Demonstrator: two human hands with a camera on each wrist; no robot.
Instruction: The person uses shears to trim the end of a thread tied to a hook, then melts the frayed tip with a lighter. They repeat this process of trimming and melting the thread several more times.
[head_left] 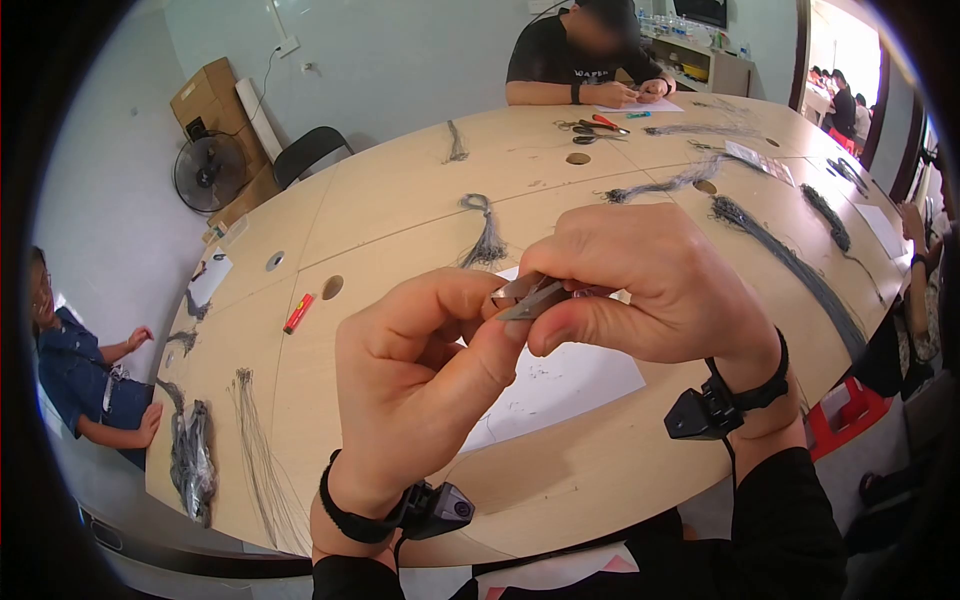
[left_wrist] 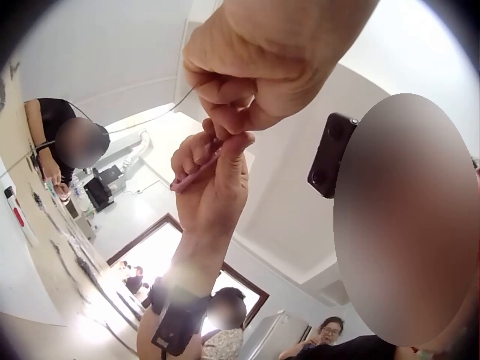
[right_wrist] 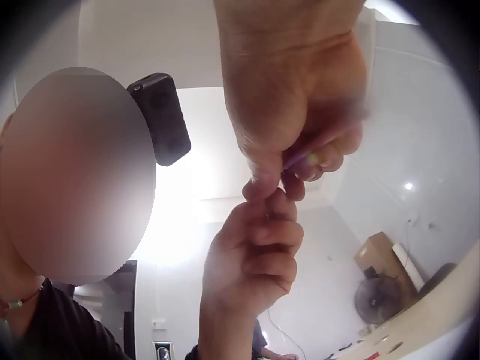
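Note:
Both hands meet above a white paper sheet (head_left: 590, 385) with small dark specks on it. My right hand (head_left: 640, 285) pinches a small metal tool (head_left: 540, 300) with two blade-like parts at its tip. Its pinkish handle (left_wrist: 196, 171) shows along the right palm in the left wrist view. Curled thumb and fingers of my left hand (head_left: 420, 365) pinch a thin grey strand (left_wrist: 161, 112), which trails away from the fist. The left fingertips are right at the tool's tip; the exact pinch point is hidden by the fingers.
Beyond the hands lies a looped grey strand bundle (head_left: 483, 235). Long bundles (head_left: 790, 265) stretch across the right side, loose strands (head_left: 258, 450) at left. A red tube (head_left: 298, 313) lies left of the paper. Red-handled pliers (head_left: 605, 122) lie near a seated person (head_left: 585, 65) opposite.

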